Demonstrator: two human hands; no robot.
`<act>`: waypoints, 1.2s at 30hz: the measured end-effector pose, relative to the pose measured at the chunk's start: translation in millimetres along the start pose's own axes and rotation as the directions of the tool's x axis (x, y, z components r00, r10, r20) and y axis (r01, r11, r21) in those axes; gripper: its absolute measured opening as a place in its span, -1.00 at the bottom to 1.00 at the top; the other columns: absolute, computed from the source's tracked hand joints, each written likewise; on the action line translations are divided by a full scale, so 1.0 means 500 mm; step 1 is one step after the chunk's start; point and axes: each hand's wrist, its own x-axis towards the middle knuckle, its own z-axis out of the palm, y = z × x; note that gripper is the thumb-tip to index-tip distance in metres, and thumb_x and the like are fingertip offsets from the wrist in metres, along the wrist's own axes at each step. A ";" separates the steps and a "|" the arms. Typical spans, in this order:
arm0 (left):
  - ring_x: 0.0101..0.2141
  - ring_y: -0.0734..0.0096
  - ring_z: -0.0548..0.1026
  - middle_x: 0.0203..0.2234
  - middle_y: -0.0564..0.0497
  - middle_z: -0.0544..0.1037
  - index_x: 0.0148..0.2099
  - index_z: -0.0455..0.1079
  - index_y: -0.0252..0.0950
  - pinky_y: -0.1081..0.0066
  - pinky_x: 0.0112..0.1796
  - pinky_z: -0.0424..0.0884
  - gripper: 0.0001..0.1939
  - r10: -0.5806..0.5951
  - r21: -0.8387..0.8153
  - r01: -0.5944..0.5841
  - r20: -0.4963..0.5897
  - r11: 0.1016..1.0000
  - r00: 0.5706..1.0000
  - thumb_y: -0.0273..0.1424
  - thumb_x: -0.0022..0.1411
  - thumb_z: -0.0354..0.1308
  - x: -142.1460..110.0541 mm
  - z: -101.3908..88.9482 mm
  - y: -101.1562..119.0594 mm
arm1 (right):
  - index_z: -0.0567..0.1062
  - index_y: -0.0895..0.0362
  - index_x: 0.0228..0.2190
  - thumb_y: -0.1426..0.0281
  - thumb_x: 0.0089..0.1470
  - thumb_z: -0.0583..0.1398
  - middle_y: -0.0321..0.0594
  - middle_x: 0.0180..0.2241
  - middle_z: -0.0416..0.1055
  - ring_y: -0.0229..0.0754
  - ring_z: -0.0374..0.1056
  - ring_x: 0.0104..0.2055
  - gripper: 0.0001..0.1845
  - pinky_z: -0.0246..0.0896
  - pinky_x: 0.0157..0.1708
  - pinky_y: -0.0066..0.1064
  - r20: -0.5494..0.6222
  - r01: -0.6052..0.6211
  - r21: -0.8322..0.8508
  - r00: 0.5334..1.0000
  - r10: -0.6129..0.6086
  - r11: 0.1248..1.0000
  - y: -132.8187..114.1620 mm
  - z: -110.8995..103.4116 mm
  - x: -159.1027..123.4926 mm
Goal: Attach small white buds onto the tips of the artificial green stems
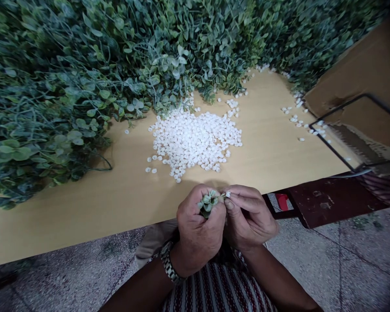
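My left hand (199,225), with a metal watch on its wrist, is closed round a small bunch of artificial leaf stems (208,203). Green leaves poke out between thumb and fingers. Close beside it, my right hand (251,214) pinches a small white plastic cap (228,194) between thumb and fingertips, right at the stem end. Whether the cap sits on the stem or only touches it, I cannot tell. Both hands are just off the near edge of the table, above my lap. Beyond them lies a heap of similar white caps (195,138).
Dense artificial foliage (123,56) covers the back and left of the tan table (263,151). At the right stand a cardboard box (360,73) and a black wire frame (334,151), with loose caps nearby. A dark red bench (331,201) is below the table at the right.
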 end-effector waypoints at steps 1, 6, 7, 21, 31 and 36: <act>-0.59 0.62 0.24 -0.64 0.18 0.30 -0.46 0.28 -0.30 0.63 -0.54 0.24 -0.89 0.003 0.001 -0.003 0.000 1.000 1.000 -0.60 0.00 0.05 -0.001 0.000 -0.001 | 0.53 0.06 -0.24 0.66 -0.07 0.24 -0.22 -0.31 0.51 -0.19 0.46 -0.34 -0.64 0.45 -0.42 -0.31 -0.006 0.001 -0.003 1.000 -0.001 1.000 0.001 0.001 0.000; -0.57 0.61 0.27 -0.62 0.18 0.33 -0.45 0.29 -0.29 0.63 -0.50 0.27 -0.88 0.017 -0.001 -0.017 0.008 1.000 1.000 -0.61 0.02 0.06 -0.004 -0.001 -0.007 | 0.55 0.10 -0.24 0.69 -0.11 0.25 -0.18 -0.30 0.52 -0.17 0.47 -0.33 -0.62 0.44 -0.40 -0.30 -0.009 0.016 0.010 1.000 -0.016 1.000 0.003 0.000 0.000; -0.57 0.62 0.27 -0.62 0.18 0.33 -0.45 0.29 -0.29 0.63 -0.51 0.26 -0.88 0.023 0.005 -0.023 0.011 1.000 1.000 -0.61 0.03 0.06 -0.004 -0.002 -0.006 | 0.55 0.10 -0.24 0.69 -0.11 0.25 -0.18 -0.30 0.52 -0.17 0.47 -0.32 -0.62 0.44 -0.40 -0.29 0.000 0.016 0.014 1.000 -0.016 1.000 0.003 -0.001 0.000; -0.55 0.58 0.27 -0.61 0.14 0.32 -0.45 0.28 -0.30 0.59 -0.49 0.25 -0.91 0.007 0.033 -0.011 0.102 0.999 0.995 -0.56 0.08 0.07 0.008 -0.010 0.009 | 0.53 0.09 -0.24 0.67 -0.08 0.24 -0.17 -0.29 0.50 -0.15 0.46 -0.30 -0.65 0.41 -0.35 -0.26 0.069 -0.018 0.023 0.997 0.016 1.000 0.003 -0.010 0.002; -0.55 0.54 0.22 -0.58 0.11 0.31 -0.36 0.31 -0.31 0.53 -0.51 0.21 -0.92 -0.099 -0.095 0.132 0.292 0.987 0.951 -0.43 0.20 0.05 0.006 -0.041 0.003 | 0.49 0.10 -0.18 0.63 -0.04 0.17 -0.16 -0.32 0.47 -0.13 0.42 -0.28 -0.64 0.39 -0.40 -0.26 0.255 0.054 0.051 0.965 -0.065 0.997 -0.006 -0.062 0.028; -0.52 0.54 0.26 -0.55 0.08 0.37 -0.41 0.35 -0.31 0.54 -0.48 0.21 -0.95 -0.108 -0.151 0.154 0.276 0.976 0.955 -0.48 0.12 0.11 0.016 -0.043 -0.006 | 0.49 0.09 -0.30 0.60 0.02 0.16 -0.26 -0.44 0.43 -0.22 0.38 -0.39 -0.77 0.30 -0.45 -0.37 0.316 0.048 -0.116 0.949 -0.009 0.992 0.015 -0.073 0.103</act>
